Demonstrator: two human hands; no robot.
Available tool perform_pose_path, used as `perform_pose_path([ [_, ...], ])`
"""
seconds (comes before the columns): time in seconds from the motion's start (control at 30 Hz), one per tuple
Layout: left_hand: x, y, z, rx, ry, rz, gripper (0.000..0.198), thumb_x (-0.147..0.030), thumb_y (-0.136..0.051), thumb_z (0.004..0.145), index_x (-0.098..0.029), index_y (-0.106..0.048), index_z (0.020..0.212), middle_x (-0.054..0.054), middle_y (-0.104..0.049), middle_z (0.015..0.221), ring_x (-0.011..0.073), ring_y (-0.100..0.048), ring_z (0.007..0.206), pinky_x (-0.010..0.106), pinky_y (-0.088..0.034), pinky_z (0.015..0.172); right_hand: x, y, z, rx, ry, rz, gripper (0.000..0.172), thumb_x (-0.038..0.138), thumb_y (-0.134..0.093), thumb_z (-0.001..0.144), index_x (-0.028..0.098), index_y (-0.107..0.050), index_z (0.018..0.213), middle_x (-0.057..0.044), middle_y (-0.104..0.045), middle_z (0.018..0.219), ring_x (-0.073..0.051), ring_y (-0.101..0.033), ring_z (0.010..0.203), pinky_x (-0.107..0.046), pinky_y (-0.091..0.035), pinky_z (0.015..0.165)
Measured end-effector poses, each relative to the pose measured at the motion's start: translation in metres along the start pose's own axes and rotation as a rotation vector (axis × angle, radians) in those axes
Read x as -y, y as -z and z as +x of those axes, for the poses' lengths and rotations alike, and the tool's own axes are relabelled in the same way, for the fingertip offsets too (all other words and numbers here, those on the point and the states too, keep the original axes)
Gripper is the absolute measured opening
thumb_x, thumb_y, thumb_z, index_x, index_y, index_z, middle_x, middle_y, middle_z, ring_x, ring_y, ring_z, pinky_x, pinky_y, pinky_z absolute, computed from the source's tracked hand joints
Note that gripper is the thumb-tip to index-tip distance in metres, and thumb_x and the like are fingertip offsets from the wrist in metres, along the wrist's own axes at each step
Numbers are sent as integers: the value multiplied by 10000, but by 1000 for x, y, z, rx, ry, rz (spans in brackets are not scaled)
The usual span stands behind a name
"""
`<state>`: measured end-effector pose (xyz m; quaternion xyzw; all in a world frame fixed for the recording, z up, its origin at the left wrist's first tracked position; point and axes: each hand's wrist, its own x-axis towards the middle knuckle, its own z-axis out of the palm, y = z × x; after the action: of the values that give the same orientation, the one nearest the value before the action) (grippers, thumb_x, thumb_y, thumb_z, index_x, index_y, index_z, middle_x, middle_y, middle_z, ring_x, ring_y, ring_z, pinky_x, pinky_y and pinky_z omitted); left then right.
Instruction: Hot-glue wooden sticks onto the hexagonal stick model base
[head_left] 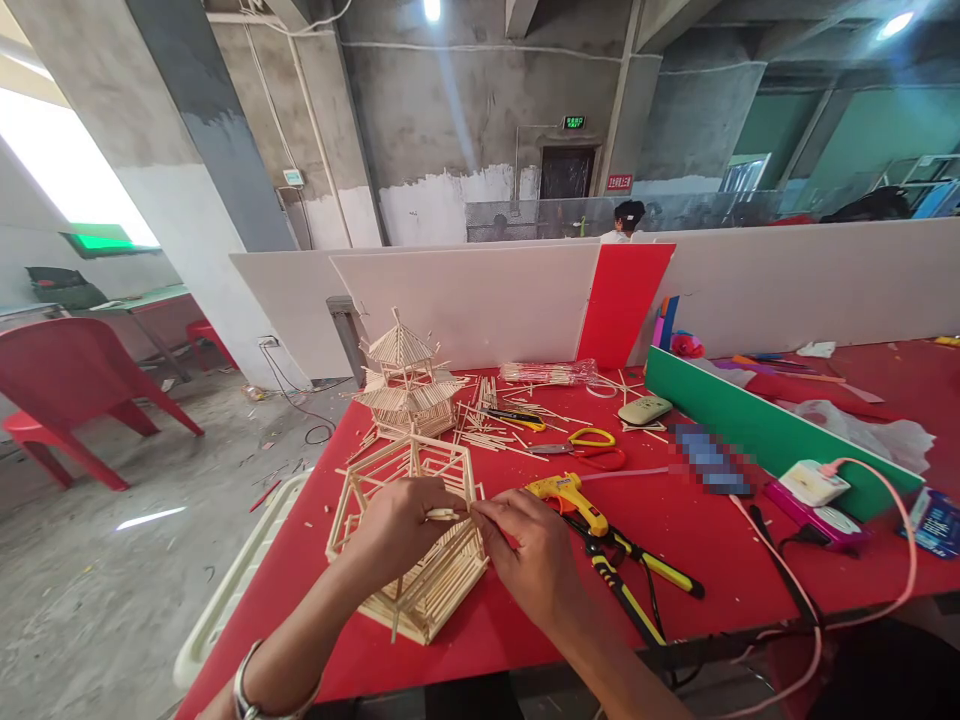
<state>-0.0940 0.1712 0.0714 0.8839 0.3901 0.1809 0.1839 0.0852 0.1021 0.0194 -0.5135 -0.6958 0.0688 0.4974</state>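
Observation:
A six-sided frame of thin wooden sticks (420,590) stands at the near edge of the red table. Over its top, my left hand (405,525) is closed, with pale ends of short wooden sticks (442,514) showing between the fingers. My right hand (529,545) pinches at the frame's right side, its fingertips meeting those of my left hand. Whatever lies in that pinch is too small to make out. Behind the frame rises a tiered stick pagoda (405,380). A yellow glue gun (570,495) lies just right of my right hand.
Loose sticks (484,425), a utility knife (514,417) and scissors (574,445) lie beyond the frame. Yellow-black pliers (626,580) rest at the right. A pink cord (911,530) runs past a power strip (817,515) and green board (780,430). White panels (465,300) border the back.

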Motion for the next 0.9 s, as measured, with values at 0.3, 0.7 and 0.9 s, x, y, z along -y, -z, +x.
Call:
perform_pose_path([
  [0.3,-1,1,0,-9,-14,-7,269,-132,-636,824,-304,-806,944,5,-711,759,135,-614,668,219,-395,590,0,0,0,1,-10,0,211,281,-544,967,225,-732,1044,-39,-713,888,-160,-632,826,-279,-505,753],
  [0.7,0,0,1,1,-1,-13,249,-141,-642,831,-298,-805,935,2,-710,765,132,-614,676,223,-393,592,2,1,0,-13,-9,14,216,278,-550,963,219,-739,1049,-42,-717,877,-159,-639,820,-270,-509,742],
  [0.9,1,0,1,-10,-11,-11,226,-162,-640,835,-288,-804,927,7,-715,767,134,-619,672,223,-402,590,2,1,0,-12,-8,17,213,274,-552,961,228,-739,1052,-42,-716,878,-159,-642,815,-271,-514,734],
])
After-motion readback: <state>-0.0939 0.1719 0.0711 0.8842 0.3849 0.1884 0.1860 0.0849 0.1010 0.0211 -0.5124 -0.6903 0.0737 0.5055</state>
